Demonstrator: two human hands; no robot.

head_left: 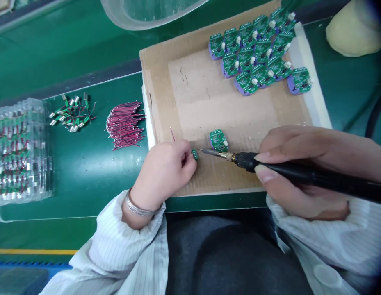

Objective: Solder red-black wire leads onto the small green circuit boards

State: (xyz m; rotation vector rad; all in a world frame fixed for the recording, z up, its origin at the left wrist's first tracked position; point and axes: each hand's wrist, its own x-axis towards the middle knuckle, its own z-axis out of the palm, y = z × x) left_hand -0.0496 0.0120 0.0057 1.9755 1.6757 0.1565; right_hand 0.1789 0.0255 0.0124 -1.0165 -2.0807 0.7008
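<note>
My left hand [165, 168] is closed in a pinch on a tiny green part [195, 154] with a thin red wire [172, 134] sticking up behind the fingers. My right hand [297, 164] grips a black soldering iron [301, 174] like a pen. Its metal tip [208, 152] points left and almost touches the small part. One green circuit board [218, 140] lies on the cardboard sheet [208, 102] just above the tip. Both hands rest on the sheet's near edge.
Several finished green boards on purple bases [258, 51] sit at the cardboard's far right. A bundle of red wires [125, 125] and loose small parts with wires [71, 114] lie on the green mat to the left. A clear plastic tray stack [21, 151] stands far left.
</note>
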